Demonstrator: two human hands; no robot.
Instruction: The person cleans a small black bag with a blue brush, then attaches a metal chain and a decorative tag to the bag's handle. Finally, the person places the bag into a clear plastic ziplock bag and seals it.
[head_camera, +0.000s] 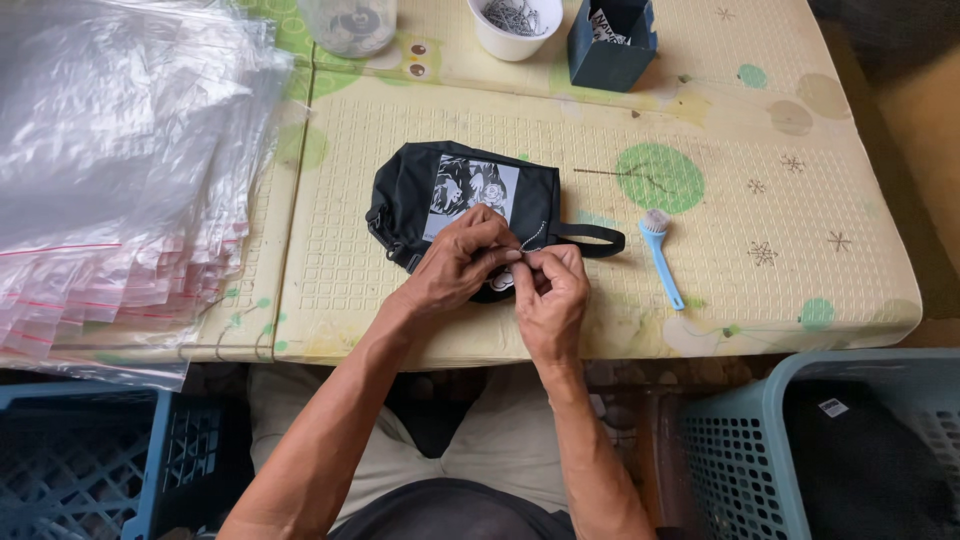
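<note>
Both hands pinch a small bead chain (533, 240) on the black pouch (420, 195): left hand (458, 262), right hand (552, 290); blue brush (661, 257) lies right.

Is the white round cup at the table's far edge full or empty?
Partly filled: the white round cup holds a heap of small grey metal pieces below its rim.

Pale yellow padded table (700, 290), blue crates (90, 460) beneath, soft daylight

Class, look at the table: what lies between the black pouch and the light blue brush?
In the head view, the pouch's black strap loop lies between the black pouch and the light blue brush; beyond the loop's end, only bare table mat shows.
</note>
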